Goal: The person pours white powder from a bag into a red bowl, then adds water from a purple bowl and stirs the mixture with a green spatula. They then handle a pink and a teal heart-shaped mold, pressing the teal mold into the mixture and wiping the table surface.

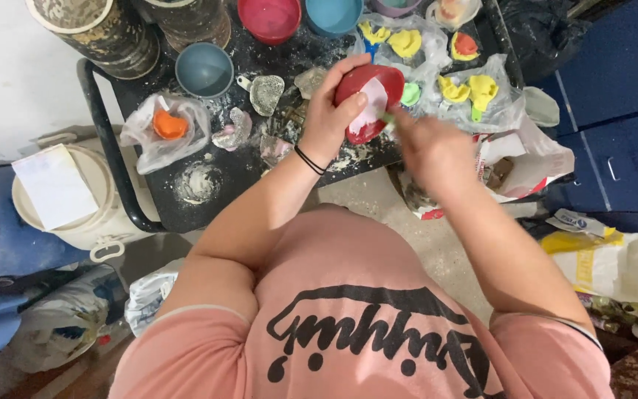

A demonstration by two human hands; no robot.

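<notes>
Now left hand (328,118) grips red bowl (367,100); right hand (430,148), blurred, grips spatula (387,118). Risk: tilted bowl spilling mix onto bench (186,214).

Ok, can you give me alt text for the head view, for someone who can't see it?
Seen from above, a person's left hand holds a tilted red rubber mixing bowl with pale pink paste inside, while the blurred right hand works a thin tool in it. Below lies a dusty black tray table with a grey-blue bowl and bagged yellow and orange moulds.
</notes>
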